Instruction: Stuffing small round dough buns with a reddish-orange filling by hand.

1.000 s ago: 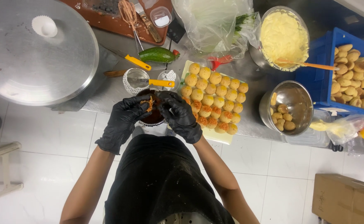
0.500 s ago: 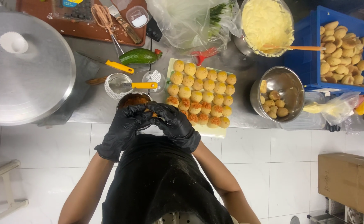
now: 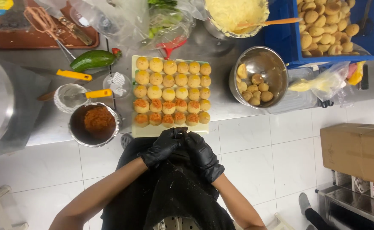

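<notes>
My left hand (image 3: 163,147) and my right hand (image 3: 202,155), both in black gloves, are pressed together against my black apron, just below the counter's edge. Their fingers are curled and interlocked, and nothing shows between them. Right in front of them lies a white tray (image 3: 138,130) with rows of small round buns (image 3: 172,91). The far rows carry yellow filling; the two nearest rows carry orange paste. Left of the tray stands a steel bowl of orange paste (image 3: 94,123).
A steel bowl (image 3: 276,64) with several plain buns sits right of the tray; behind it are a blue crate (image 3: 281,38) of buns and a bowl of yellow mash (image 3: 231,15). A yellow-handled knife (image 3: 69,74), a green vegetable (image 3: 93,59) and a cardboard box (image 3: 357,149) are nearby.
Both hands have drawn back from above the bowl of orange paste to my apron. The view has shifted to the right along the counter.
</notes>
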